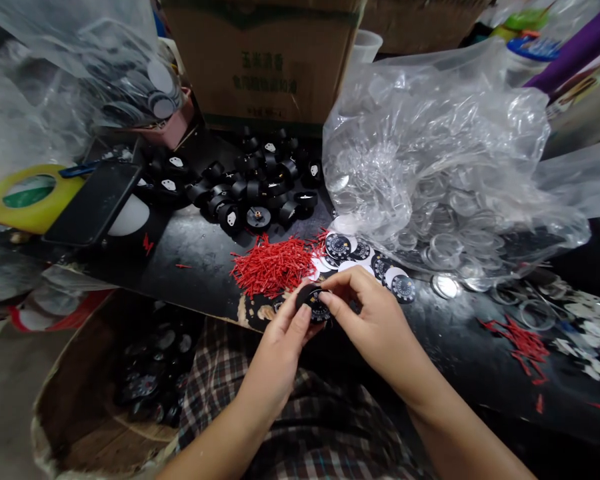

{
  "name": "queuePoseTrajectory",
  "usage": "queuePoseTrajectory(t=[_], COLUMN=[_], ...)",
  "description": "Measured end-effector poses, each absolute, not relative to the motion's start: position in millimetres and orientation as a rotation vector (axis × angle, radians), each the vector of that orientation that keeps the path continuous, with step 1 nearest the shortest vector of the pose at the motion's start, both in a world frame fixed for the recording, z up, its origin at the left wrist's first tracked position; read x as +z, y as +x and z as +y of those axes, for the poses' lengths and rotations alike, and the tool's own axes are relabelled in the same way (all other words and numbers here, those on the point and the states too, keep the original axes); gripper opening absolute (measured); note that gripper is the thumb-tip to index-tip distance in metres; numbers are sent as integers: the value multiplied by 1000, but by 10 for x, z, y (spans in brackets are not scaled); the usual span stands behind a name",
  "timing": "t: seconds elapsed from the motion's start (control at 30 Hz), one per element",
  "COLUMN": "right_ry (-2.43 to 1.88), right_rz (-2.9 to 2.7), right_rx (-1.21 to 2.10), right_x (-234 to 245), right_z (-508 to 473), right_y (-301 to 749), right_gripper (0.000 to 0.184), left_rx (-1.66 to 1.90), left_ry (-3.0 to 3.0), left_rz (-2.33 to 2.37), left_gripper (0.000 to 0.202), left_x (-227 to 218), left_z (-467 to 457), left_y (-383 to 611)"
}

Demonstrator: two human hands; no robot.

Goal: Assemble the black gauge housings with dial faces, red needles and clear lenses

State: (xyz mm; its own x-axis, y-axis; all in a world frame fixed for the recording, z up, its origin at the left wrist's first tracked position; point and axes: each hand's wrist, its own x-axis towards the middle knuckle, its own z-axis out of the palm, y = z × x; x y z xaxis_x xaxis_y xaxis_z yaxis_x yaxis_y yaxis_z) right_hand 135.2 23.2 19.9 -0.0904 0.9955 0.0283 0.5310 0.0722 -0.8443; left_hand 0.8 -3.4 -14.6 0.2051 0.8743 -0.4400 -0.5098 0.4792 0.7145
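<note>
My left hand (pixel 283 330) is closed around a small black round housing (pixel 306 293), near the table's front edge. A black printed dial disc (pixel 320 308) lies on the housing's open face, tilted toward me. With thumb and forefinger, my right hand (pixel 367 313) pinches the upper right edge of that disc. Just beyond my hands is a heap of thin red pointers (pixel 275 265). To its right, more dial discs (pixel 338 246) lie spread out, some showing their white backs. Behind the pointers, black round housings (pixel 253 190) are piled up.
A plastic bag of clear round covers (pixel 445 213) bulges on the right. Red pointers (pixel 523 347) and white pieces (pixel 590 327) lie farther right. On the left are yellow tape (pixel 0 200) and a phone (pixel 93 203). A carton (pixel 260 67) stands behind; below left, a basket (pixel 55 400) holds finished-looking dials.
</note>
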Motion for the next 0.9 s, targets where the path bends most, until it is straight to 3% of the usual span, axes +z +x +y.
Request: queuePoseTrajectory(t=[0.2,0.43,0.7,0.77,0.9], right_ry=[-1541,-1600,-1578,-1571,-1741], right_rz=[-1472,-1468,-1645,-1809,-2247], right_rx=[1163,1212,1254,1150,586], right_x=[197,140,147,130,38], right_z=[235,191,121,219,482], right_y=[1390,1402,1479,1472,1354], right_gripper=[3,14,7,10,15], left_rx=[956,951,885,916,971], left_ry=[450,513,857,824,703], left_rz=[896,866,1031,1125,1181], left_gripper=[27,28,28,28,30], left_x=[-136,-179,-182,-147,-125], left_z=[-20,-41,-34,-22,-29], left_y=[-29,-4,-173,-261,-355])
